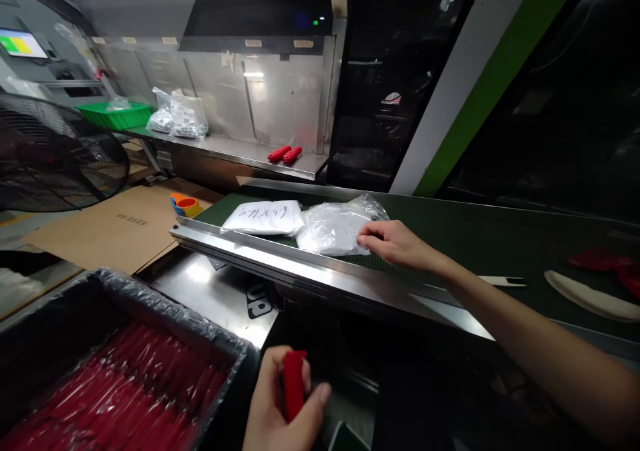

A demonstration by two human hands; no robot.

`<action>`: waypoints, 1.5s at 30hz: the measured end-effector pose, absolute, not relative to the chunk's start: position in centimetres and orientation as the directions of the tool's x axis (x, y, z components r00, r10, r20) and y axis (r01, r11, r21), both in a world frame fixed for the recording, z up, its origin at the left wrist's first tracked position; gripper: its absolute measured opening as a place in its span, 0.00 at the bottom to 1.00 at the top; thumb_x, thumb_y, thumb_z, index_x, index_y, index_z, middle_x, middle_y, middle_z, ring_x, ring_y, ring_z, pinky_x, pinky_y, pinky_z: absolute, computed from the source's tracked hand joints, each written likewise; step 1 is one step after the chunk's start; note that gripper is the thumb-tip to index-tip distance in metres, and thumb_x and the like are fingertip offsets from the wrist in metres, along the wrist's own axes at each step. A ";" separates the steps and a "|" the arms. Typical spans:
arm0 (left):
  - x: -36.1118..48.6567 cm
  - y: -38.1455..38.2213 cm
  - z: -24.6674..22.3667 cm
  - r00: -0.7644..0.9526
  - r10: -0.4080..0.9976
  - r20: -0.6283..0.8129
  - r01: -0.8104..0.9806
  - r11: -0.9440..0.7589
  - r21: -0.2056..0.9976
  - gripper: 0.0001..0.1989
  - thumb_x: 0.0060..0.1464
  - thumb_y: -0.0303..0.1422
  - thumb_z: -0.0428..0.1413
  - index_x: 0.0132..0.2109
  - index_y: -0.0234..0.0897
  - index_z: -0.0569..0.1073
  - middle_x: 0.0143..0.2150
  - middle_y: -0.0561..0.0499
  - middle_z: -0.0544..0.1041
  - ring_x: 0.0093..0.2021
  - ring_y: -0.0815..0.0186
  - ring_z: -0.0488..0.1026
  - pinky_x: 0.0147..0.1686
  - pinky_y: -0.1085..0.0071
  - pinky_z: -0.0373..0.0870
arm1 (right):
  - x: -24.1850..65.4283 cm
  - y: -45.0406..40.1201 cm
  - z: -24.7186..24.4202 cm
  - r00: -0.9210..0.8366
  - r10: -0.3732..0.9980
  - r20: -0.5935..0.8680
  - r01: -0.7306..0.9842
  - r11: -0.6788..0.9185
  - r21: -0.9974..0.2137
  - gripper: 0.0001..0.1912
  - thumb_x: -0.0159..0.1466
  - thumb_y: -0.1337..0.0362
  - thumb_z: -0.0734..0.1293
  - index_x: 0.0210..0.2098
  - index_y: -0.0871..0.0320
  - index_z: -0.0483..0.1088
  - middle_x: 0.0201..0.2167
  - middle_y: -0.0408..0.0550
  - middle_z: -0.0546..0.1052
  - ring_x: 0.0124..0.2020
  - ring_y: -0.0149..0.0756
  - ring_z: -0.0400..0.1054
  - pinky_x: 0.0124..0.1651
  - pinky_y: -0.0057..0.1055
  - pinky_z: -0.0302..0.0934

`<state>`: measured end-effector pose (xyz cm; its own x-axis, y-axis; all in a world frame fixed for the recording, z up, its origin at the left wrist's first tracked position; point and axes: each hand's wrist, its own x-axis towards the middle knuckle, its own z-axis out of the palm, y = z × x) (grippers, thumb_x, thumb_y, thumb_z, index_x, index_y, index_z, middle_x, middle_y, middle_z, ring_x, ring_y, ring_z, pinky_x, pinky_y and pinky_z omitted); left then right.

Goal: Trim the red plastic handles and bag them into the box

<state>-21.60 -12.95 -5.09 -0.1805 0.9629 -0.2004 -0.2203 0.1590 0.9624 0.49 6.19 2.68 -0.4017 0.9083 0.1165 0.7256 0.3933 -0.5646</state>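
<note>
My left hand [285,398] is wrapped round a red piece [294,384] at the bottom centre, right of a black-lined box [175,311]. Wrapped red pieces [120,398] fill that box in rows. My right hand [390,241] reaches over the green conveyor belt [450,231], its fingers pinched at the right edge of a clear plastic bag [335,228]. Whether the fingers grip the film is hard to tell. Left of this bag lies a white packet [264,218] with handwriting.
Two red handles [285,154] and filled bags [183,114] stand on a metal shelf [225,150]. A green basket [117,114], fan [55,154], cardboard [105,228] and tape rolls [186,203] are at left. A pale curved piece [590,296] lies on the belt.
</note>
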 end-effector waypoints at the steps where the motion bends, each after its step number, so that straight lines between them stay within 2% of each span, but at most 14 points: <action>1: -21.5 -12.2 -4.2 -0.178 0.968 -0.179 -0.221 0.138 0.965 0.19 0.47 0.42 0.66 0.36 0.40 0.65 0.30 0.57 0.67 0.28 0.72 0.63 0.28 0.76 0.62 | -0.4 4.4 3.2 -0.424 0.895 0.135 0.701 0.419 -0.577 0.12 0.68 0.61 0.62 0.33 0.60 0.72 0.27 0.40 0.73 0.29 0.28 0.66 0.35 0.28 0.60; 4: -21.2 -10.4 -1.9 -0.144 0.981 -0.133 -0.235 0.096 0.967 0.20 0.49 0.42 0.66 0.40 0.40 0.64 0.36 0.55 0.69 0.25 0.76 0.63 0.23 0.77 0.59 | -3.3 -0.9 3.9 -0.502 0.848 0.169 0.617 0.488 -0.618 0.11 0.68 0.63 0.61 0.32 0.58 0.71 0.29 0.40 0.73 0.30 0.27 0.65 0.35 0.27 0.58; 9: -21.7 -11.2 -2.3 -0.165 0.980 -0.108 -0.124 0.088 0.988 0.15 0.56 0.39 0.60 0.41 0.41 0.61 0.34 0.58 0.69 0.23 0.77 0.61 0.26 0.76 0.63 | -6.1 -6.9 1.9 -0.591 0.798 0.118 0.529 0.494 -0.690 0.12 0.69 0.63 0.58 0.32 0.57 0.69 0.29 0.40 0.72 0.29 0.27 0.63 0.33 0.27 0.56; 14: -23.0 -13.6 -5.1 -0.197 0.970 -0.145 0.055 0.158 0.986 0.11 0.56 0.34 0.58 0.41 0.42 0.61 0.34 0.57 0.69 0.28 0.72 0.65 0.31 0.73 0.65 | -6.1 -9.4 -1.1 -0.419 0.898 0.135 0.602 0.386 -0.699 0.12 0.67 0.64 0.59 0.28 0.57 0.65 0.25 0.40 0.69 0.26 0.27 0.62 0.30 0.27 0.55; 16: -23.3 -14.1 -5.8 -0.203 0.971 -0.125 0.156 0.158 0.975 0.11 0.57 0.33 0.56 0.44 0.44 0.62 0.34 0.56 0.70 0.31 0.68 0.68 0.33 0.70 0.65 | -6.1 -10.1 -1.7 -0.365 0.916 0.169 0.611 0.372 -0.699 0.10 0.68 0.61 0.60 0.31 0.57 0.65 0.26 0.40 0.68 0.26 0.27 0.62 0.30 0.27 0.56; 20: -23.3 -15.1 -6.7 -0.078 0.997 -0.023 0.344 0.049 0.938 0.21 0.56 0.30 0.55 0.55 0.48 0.62 0.42 0.52 0.74 0.39 0.61 0.72 0.41 0.63 0.65 | -6.9 -10.6 -1.9 -0.442 0.895 0.062 0.526 0.315 -0.790 0.12 0.67 0.57 0.65 0.47 0.55 0.67 0.31 0.40 0.71 0.29 0.27 0.66 0.31 0.25 0.60; 23: -23.3 -15.7 -7.0 0.017 1.000 0.011 0.399 -0.017 0.917 0.28 0.54 0.28 0.54 0.60 0.51 0.59 0.46 0.51 0.74 0.41 0.59 0.73 0.42 0.61 0.65 | -7.3 -10.5 -1.5 -0.596 0.803 0.009 0.416 0.318 -0.852 0.06 0.68 0.62 0.64 0.39 0.55 0.72 0.31 0.39 0.74 0.30 0.25 0.68 0.33 0.23 0.61; 25: -23.5 -15.7 -7.1 -0.008 1.000 0.004 0.410 -0.001 0.912 0.30 0.52 0.27 0.55 0.61 0.50 0.58 0.46 0.50 0.73 0.40 0.59 0.72 0.42 0.61 0.64 | -6.8 -10.8 -1.0 -0.515 0.852 0.096 0.397 0.337 -0.854 0.09 0.69 0.64 0.63 0.35 0.55 0.74 0.29 0.39 0.75 0.29 0.25 0.68 0.33 0.22 0.61; 29: -24.5 -14.4 -7.6 -0.096 0.993 -0.072 0.318 0.099 0.943 0.18 0.53 0.27 0.54 0.51 0.45 0.62 0.35 0.56 0.70 0.33 0.65 0.69 0.36 0.67 0.63 | -4.5 -13.0 0.1 -0.140 0.945 0.294 0.530 0.322 -0.784 0.05 0.67 0.64 0.66 0.41 0.50 0.75 0.31 0.37 0.77 0.29 0.26 0.70 0.32 0.21 0.64; 32: -25.2 -13.5 -8.2 -0.106 0.984 -0.142 0.190 0.161 0.969 0.07 0.53 0.28 0.54 0.38 0.41 0.63 0.29 0.57 0.67 0.30 0.68 0.67 0.30 0.72 0.63 | -2.8 -15.1 0.2 -0.306 0.862 0.404 0.600 0.504 -0.621 0.09 0.66 0.67 0.67 0.45 0.53 0.73 0.40 0.42 0.78 0.36 0.28 0.73 0.41 0.21 0.67; 34: -25.4 -13.3 -8.5 -0.094 0.977 -0.190 0.120 0.201 0.972 0.05 0.54 0.29 0.55 0.33 0.39 0.64 0.28 0.57 0.68 0.28 0.69 0.67 0.27 0.73 0.62 | -2.5 -16.0 -0.3 -0.470 0.754 0.459 0.579 0.656 -0.484 0.11 0.65 0.71 0.66 0.47 0.57 0.72 0.42 0.45 0.77 0.39 0.29 0.73 0.44 0.21 0.67; 36: -25.2 -13.5 -8.5 -0.067 0.970 -0.232 0.062 0.236 0.970 0.05 0.54 0.32 0.56 0.33 0.38 0.66 0.27 0.56 0.69 0.26 0.69 0.67 0.25 0.74 0.63 | -2.7 -16.4 -1.3 -0.533 0.685 0.497 0.573 0.724 -0.383 0.13 0.64 0.75 0.66 0.48 0.58 0.71 0.41 0.48 0.77 0.39 0.29 0.73 0.43 0.23 0.67; 40: -24.6 -14.3 -7.7 -0.028 0.962 -0.272 -0.014 0.272 0.962 0.07 0.55 0.35 0.58 0.35 0.36 0.70 0.27 0.54 0.71 0.27 0.68 0.70 0.29 0.73 0.67 | -3.2 -16.4 -3.2 -0.540 0.649 0.535 0.573 0.750 -0.331 0.21 0.61 0.79 0.68 0.52 0.60 0.70 0.40 0.51 0.77 0.40 0.35 0.72 0.40 0.30 0.68; 45: -24.5 -14.9 -7.7 -0.057 0.965 -0.257 -0.046 0.255 0.966 0.09 0.59 0.37 0.55 0.37 0.34 0.71 0.31 0.51 0.73 0.31 0.67 0.72 0.34 0.70 0.71 | -2.6 -16.4 -4.4 -0.665 0.581 0.469 0.493 0.813 -0.309 0.26 0.60 0.81 0.65 0.58 0.63 0.67 0.48 0.58 0.76 0.49 0.44 0.70 0.47 0.40 0.69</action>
<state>-24.52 -14.90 -7.73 -0.0568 0.9646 -0.2574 -0.0463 0.2550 0.9658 -2.60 -16.44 -4.43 -0.6645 0.5815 0.4694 0.4931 0.8132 -0.3093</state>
